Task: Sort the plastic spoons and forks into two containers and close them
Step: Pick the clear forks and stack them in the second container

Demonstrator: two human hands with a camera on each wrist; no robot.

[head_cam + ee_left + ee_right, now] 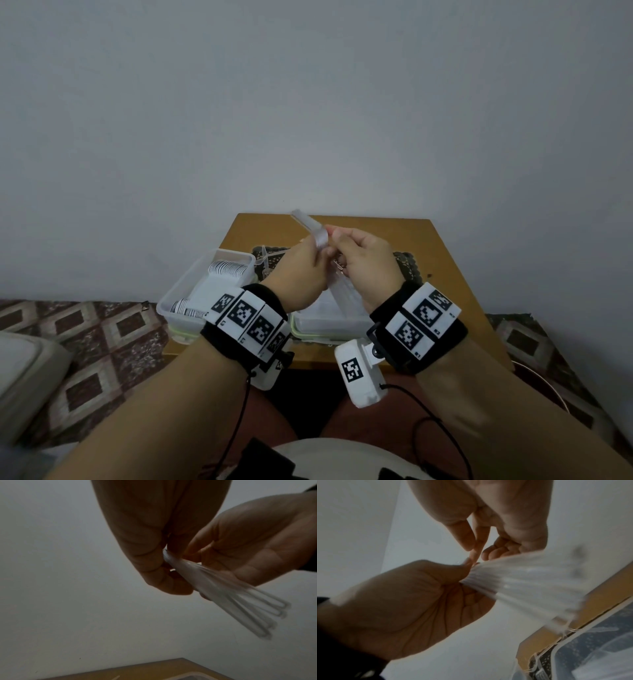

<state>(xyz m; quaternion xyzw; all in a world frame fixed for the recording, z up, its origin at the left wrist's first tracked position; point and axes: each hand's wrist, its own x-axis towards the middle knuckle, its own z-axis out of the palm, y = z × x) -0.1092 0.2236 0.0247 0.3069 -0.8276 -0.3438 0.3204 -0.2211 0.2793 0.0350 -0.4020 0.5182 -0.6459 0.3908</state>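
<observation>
Two open containers (205, 294) crowd the near table (445, 274) — its far edge lies bare.

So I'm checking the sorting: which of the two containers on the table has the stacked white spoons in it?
The left container, beside the left hand: rows of white spoons fill it. The right container, below the right hand, shows only clear pieces.

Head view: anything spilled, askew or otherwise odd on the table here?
Nothing is spilled. One clear utensil leans over the left container's far rim instead of lying inside. Both the left hand and right hand hold a bundle of clear utensils.
</observation>
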